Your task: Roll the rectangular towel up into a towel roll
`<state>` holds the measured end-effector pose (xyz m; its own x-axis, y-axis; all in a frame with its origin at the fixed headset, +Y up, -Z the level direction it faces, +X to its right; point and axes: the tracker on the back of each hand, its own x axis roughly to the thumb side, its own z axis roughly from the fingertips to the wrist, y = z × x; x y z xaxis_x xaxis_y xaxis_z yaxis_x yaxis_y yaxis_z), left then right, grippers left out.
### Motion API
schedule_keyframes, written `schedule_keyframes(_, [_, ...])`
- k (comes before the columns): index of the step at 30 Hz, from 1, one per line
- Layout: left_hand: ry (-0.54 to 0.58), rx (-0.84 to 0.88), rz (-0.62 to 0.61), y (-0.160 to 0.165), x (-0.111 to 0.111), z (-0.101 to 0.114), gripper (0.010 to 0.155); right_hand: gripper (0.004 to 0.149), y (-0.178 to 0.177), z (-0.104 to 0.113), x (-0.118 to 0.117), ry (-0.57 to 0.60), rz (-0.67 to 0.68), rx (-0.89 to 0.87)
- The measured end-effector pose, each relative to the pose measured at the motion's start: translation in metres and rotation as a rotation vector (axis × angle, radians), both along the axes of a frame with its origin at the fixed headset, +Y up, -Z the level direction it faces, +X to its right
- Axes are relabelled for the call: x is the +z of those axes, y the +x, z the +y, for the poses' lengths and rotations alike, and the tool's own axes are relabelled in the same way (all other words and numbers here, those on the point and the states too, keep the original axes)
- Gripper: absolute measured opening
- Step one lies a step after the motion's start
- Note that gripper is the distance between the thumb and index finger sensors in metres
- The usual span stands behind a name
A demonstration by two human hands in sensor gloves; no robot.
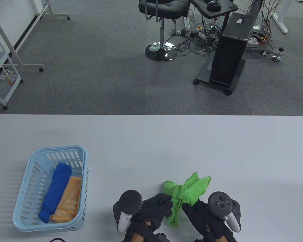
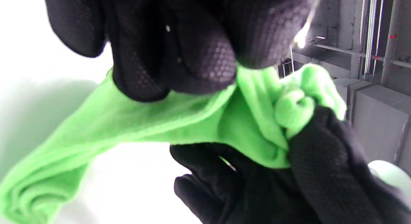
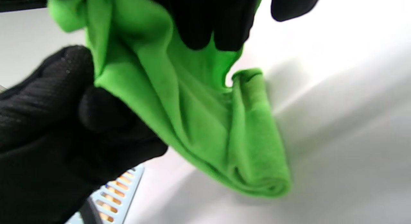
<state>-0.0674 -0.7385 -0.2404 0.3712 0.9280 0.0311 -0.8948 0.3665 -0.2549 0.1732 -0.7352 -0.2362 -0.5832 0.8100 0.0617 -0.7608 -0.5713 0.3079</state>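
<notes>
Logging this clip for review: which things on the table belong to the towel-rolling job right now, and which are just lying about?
In the job:
green towel, bunched and unrolled
left hand, gripping it
right hand, gripping it

Lying about:
light blue basket
rolled blue towel inside it
rolled orange towel beside the blue one

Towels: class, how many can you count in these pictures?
3: a green towel held by both hands near the table's front edge, and blue and orange rolls in the basket. None seem hidden.
</notes>
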Motion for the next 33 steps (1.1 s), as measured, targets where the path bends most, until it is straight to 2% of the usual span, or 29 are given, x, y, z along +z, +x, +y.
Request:
schedule_keyframes(2, [0.012,-0.009,0.017,-0.003,0.000,0.002,0.043,0.074,0.003,0.001,0.000,0.012,-0.020,0.006])
schedule_keyframes(6, [0.006,-0.047,0.008,-0.008,0.000,0.004,0.043,0.065,0.016,0.006,-0.003,0.107,-0.182,-0.018])
schedule_keyframes(9, [0.013,-0.051,0.105,-0.017,0.001,0.005,0.043,0.062,0.027,0.010,-0.006,0.132,-0.262,0.002])
schedule_keyframes(13, [0.005,-0.098,0.286,-0.044,-0.002,0.001,0.044,0.062,0.066,0.025,-0.010,0.222,-0.466,0.192])
schedule_keyframes(16, [-0.059,-0.218,0.287,-0.059,-0.007,-0.004,0.045,0.063,0.102,0.030,-0.011,0.274,-0.599,0.458])
schedule_keyframes(18, [-0.056,-0.365,0.360,-0.067,-0.009,-0.005,0.045,0.063,0.129,0.028,-0.011,0.237,-0.694,0.644])
schedule_keyframes(21, [-0.085,-0.657,0.415,-0.073,-0.011,-0.004,0.045,0.063,0.165,0.020,-0.004,0.100,-0.873,0.661])
schedule_keyframes(23, [-0.125,-0.796,0.420,-0.074,-0.013,-0.006,0.045,0.065,0.179,0.015,0.000,0.012,-0.941,0.647])
schedule_keyframes(25, [-0.226,-0.850,0.399,-0.074,-0.013,-0.009,0.048,0.078,0.187,0.013,0.004,-0.079,-0.940,0.577])
schedule_keyframes(26, [-0.225,-0.857,0.402,-0.074,-0.012,-0.008,0.051,0.086,0.188,0.013,0.005,-0.103,-0.932,0.521])
schedule_keyframes(30, [-0.106,-0.859,0.465,-0.071,-0.005,0.013,0.065,0.098,0.186,0.025,0.009,-0.051,-0.886,0.386])
schedule_keyframes(32, [-0.015,-0.847,0.428,-0.065,-0.002,0.021,0.065,0.098,0.180,0.031,0.010,0.007,-0.865,0.391])
schedule_keyframes(33, [0.033,-0.842,0.368,-0.058,-0.001,0.022,0.062,0.096,0.167,0.034,0.007,0.088,-0.804,0.414])
